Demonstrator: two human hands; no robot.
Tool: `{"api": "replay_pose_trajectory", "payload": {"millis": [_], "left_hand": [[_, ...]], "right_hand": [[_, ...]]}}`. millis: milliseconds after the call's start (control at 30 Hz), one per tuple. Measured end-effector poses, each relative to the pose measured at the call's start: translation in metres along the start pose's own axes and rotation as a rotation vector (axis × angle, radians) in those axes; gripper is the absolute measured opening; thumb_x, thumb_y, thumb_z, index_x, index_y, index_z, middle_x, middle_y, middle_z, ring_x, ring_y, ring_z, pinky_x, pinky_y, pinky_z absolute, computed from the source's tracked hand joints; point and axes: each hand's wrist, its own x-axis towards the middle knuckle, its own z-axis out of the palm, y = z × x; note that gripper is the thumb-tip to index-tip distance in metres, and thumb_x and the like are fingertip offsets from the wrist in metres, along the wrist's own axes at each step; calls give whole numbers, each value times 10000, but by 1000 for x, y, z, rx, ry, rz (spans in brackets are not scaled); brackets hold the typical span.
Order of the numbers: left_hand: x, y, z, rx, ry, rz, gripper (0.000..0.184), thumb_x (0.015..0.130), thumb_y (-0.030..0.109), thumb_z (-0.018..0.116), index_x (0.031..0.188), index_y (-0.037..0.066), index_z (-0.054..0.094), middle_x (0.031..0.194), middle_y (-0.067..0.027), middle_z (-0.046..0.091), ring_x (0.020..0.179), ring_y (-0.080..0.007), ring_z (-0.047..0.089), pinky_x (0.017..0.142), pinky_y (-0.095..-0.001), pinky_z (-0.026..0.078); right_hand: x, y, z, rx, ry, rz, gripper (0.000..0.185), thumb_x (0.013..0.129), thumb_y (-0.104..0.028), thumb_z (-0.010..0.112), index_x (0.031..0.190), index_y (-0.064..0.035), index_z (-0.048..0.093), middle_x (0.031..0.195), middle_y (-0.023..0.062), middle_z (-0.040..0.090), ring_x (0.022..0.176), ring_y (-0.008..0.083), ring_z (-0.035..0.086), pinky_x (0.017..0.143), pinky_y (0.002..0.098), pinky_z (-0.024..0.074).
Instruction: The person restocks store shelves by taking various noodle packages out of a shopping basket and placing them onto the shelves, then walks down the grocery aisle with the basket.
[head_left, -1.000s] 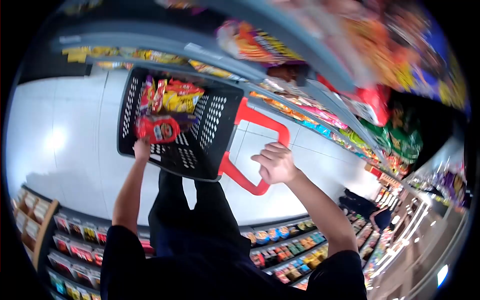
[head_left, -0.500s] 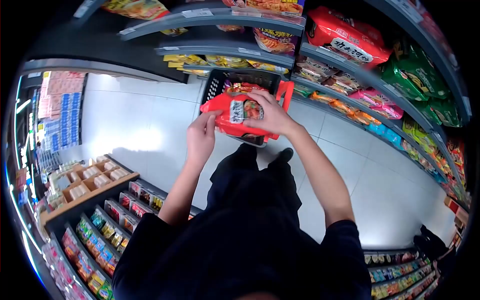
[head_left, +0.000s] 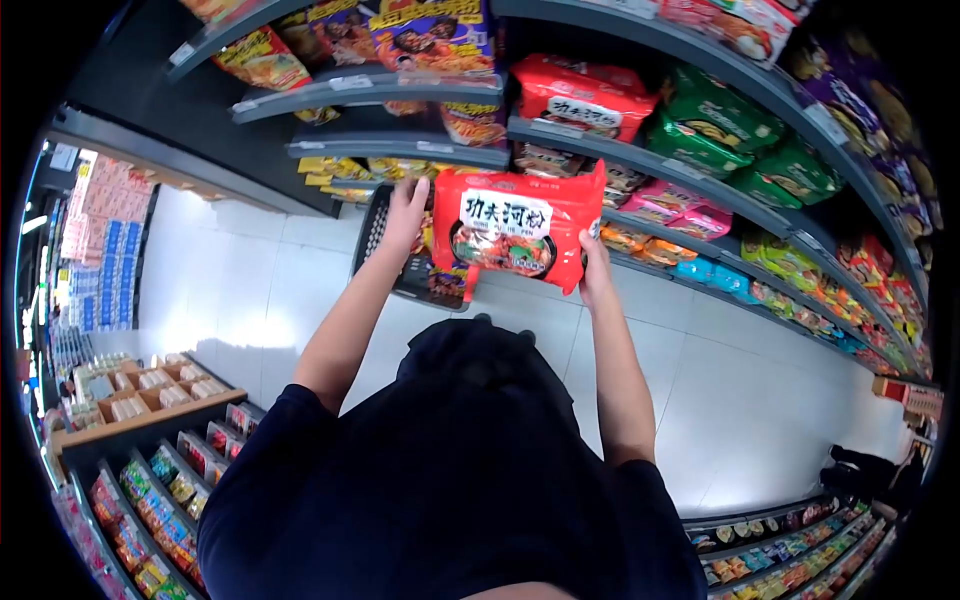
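A large red pack of noodles (head_left: 515, 225) is held up flat, its printed front facing me. My right hand (head_left: 595, 268) grips its right end, thumb on the front edge. At the pack's left end is my left hand (head_left: 405, 212), closed against the edge, with part of its grip hard to make out. Below and behind the pack stands a black shopping basket (head_left: 372, 245) on the floor. Colourful packets (head_left: 447, 284) show inside it, and the pack hides much of its right side.
Curved shelves ahead carry a similar red noodle pack (head_left: 582, 98), green packs (head_left: 712, 122) and purple packets (head_left: 432, 38). Behind on the left is a snack rack (head_left: 150, 500) beside a wooden divided display (head_left: 150, 395). A person in dark clothing (head_left: 865, 475) is at far right.
The red noodle pack has risen from over the basket and turned its front towards me. My right hand has shifted to its right end, and the view has swung right.
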Motion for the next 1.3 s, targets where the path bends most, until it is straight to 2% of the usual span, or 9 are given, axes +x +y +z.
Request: {"api": "replay_pose_trajectory", "payload": {"millis": [67,133,300,367,433,500,733,1200,1300], "left_hand": [[16,-78,16,-459,-309,-239,588,966,431,509,1347,-11,438,1303,-131,534,1215,-204,489,1022,-344,388],[-3,-87,46,-321,-270,-289,605,958,418,538,1382,10,400,1309,-127,526,1200,-196,498,1018,-329,393],[-6,-14,85,-180,-301,101,550,922,282,621,1347,9,402,1265,-116,545,1172,-179,512,1004,-330,403],[19,30,92,-251,-361,152,557,900,199,646,1348,12,372,1241,-110,552,1154,-173,520,977,-330,427],[45,79,101,-286,-389,185,586,883,147,658,1354,8,338,1231,-95,547,1123,-157,526,929,-306,458],[98,94,115,-241,-418,465,606,863,126,671,1363,7,349,1263,-97,520,1158,-170,500,990,-322,408],[200,107,149,-379,-339,496,587,906,191,646,1373,11,341,1317,-106,477,1200,-188,467,1045,-326,341],[206,110,184,-429,-212,345,568,936,311,605,1376,32,379,1290,-88,526,1186,-167,485,1020,-303,356],[201,106,191,-287,-62,388,558,944,325,592,1363,19,387,1264,-88,546,1154,-159,504,993,-313,386]], "right_hand": [[-5,10,-23,41,14,33,475,907,-370,585,1221,-17,529,1171,103,606,1046,190,601,913,332,488],[-2,18,-50,9,-66,47,520,914,-380,562,1274,-12,488,1264,120,567,1100,199,581,942,342,470],[11,-42,-64,-295,32,-168,542,933,-312,527,1370,-7,425,1436,136,397,1322,243,378,1077,339,312],[42,-87,-61,-639,65,-525,485,942,-255,497,1357,-12,434,1394,124,438,1300,241,393,1075,334,301],[43,-161,-9,-601,158,-418,413,949,-227,500,1299,-10,472,1280,95,520,1165,187,485,992,312,376],[84,-183,9,-284,148,-493,353,966,-195,520,1276,-29,487,1238,62,557,1109,136,515,962,279,396],[179,-202,41,-121,96,-641,384,929,-89,532,1303,-38,458,1265,71,547,1139,165,523,990,305,395],[196,-232,32,-720,218,-474,457,863,-131,515,1281,31,424,1109,234,609,1008,361,574,918,364,419],[200,-224,21,-768,167,-619,456,875,-141,524,1265,69,416,1108,257,608,1035,382,577,923,384,422]]}}
